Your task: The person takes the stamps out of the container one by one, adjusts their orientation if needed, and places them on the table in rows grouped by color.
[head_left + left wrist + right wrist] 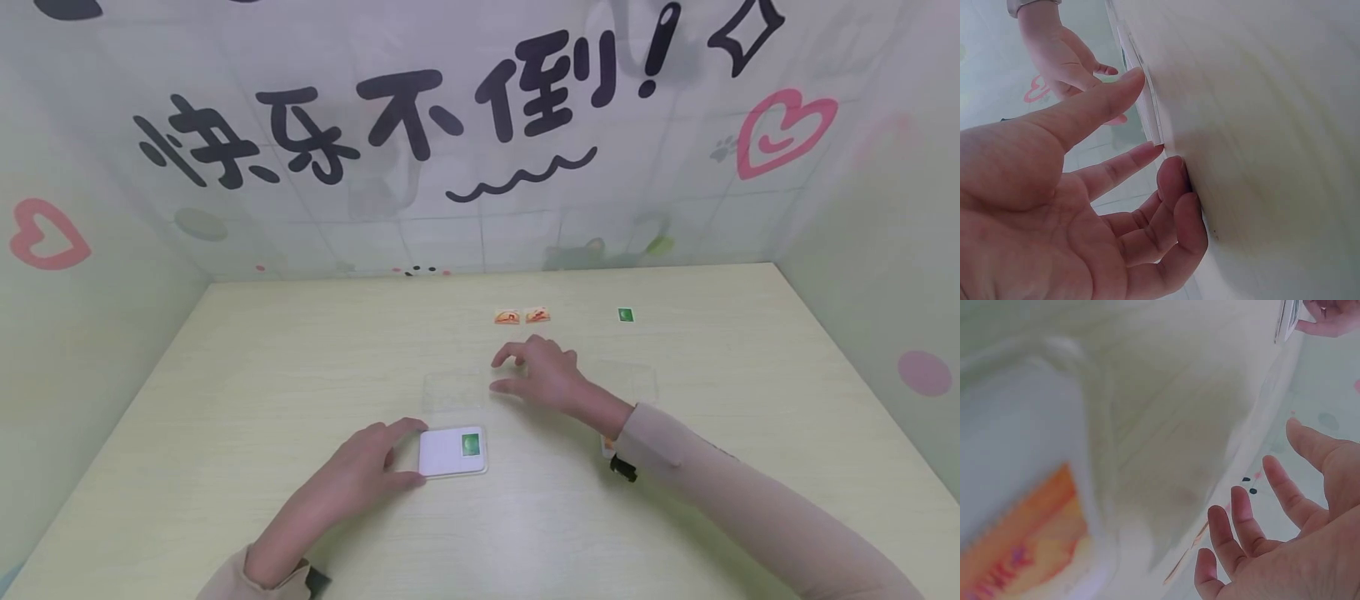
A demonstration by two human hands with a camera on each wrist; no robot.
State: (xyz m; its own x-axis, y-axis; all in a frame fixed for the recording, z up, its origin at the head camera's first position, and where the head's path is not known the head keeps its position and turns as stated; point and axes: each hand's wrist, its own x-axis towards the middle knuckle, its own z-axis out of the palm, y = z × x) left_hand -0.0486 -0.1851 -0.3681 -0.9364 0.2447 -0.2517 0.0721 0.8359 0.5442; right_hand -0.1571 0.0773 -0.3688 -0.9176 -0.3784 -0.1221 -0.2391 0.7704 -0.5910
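My left hand point(360, 467) holds a white card in a clear case point(442, 452) at its left end, index finger at the far corner and thumb at the near one. A small green stamp point(470, 444) lies on the card's right part. In the left wrist view, the case point(1147, 94) shows edge-on between thumb and index finger. My right hand point(547, 375) is over the table with fingers spread and nothing in them. Beside it on the left is a clear plastic piece point(452, 392). Under the right forearm, another cased card with an orange stamp point(1041, 531) is partly hidden.
Two orange stamps point(507, 317) lie side by side beyond the right hand. A separate green stamp point(626, 314) is farther right. Another clear plastic piece point(637, 382) lies behind the right wrist. Printed curtain walls point(480, 242) enclose the pale wooden table point(262, 358) at the back and sides.
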